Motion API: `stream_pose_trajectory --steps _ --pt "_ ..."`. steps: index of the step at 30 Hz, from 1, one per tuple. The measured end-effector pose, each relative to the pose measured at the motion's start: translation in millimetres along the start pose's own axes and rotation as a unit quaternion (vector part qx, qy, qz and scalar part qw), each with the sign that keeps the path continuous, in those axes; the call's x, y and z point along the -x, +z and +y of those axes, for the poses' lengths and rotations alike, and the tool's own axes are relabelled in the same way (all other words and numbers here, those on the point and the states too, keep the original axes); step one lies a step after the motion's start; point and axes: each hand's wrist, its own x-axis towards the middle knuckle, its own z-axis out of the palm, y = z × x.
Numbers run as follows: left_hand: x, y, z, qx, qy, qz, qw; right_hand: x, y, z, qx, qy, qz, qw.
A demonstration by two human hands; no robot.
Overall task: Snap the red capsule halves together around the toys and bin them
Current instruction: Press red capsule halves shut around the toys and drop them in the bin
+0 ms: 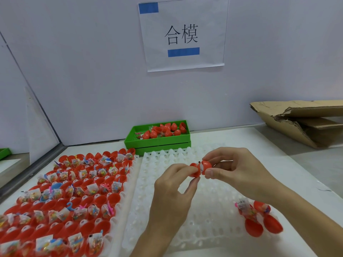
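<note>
Right now the closing step is in hand: at the centre of the frame the left hand [179, 179] pinches one red capsule half [194, 172] between thumb and curled fingers, while the right hand [232, 169] grips the other capsule half [207, 165] the same way. The two rims meet at a slant, and a sliver of a white toy packet [202, 166] shows in the seam between them, so the shell does not look fully shut. The next move likely calls for squaring the rims and pressing them together until they seat, keeping the packet clear of the joint.

Both hands hover above a white moulded tray [185, 210] with bare pockets. Toward the lower right, a few open halves with toy packets [259, 217] wait at that tray's edge. Across the lower left, a second tray of red halves [74, 191] is packed with red cups, many holding bagged toys. Above centre, against the wall, sits the green bin [157, 141] with finished capsules [167, 130] inside, well apart from the hands; the closed shell must travel there.
</note>
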Motion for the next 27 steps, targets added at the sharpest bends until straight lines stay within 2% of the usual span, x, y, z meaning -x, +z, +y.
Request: stream_pose_trajectory --steps 5,10,12,15,17,27 --pt "2 0 -2 -0.043 0.027 0.022 0.998 0 3 -2 -0.036 -0.004 0.006 0.999" --pt "1 -1 1 -0.009 0.026 0.03 0.999 1 2 -5 -0.048 -0.005 0.0 0.999" --pt "-1 -1 5 0.025 0.007 0.031 0.999 1 2 -5 -0.051 -0.004 0.001 0.999" --pt "-3 -2 11 0.112 -0.087 0.015 0.99 1 3 -4 -0.042 0.0 0.003 0.999" --pt "-4 -2 10 0.145 -0.12 -0.006 0.982 1 3 -4 -0.034 0.002 -0.002 0.999" --pt "-6 -5 10 0.143 -0.1 -0.022 0.984 2 5 -5 -0.045 -0.001 -0.002 0.999"
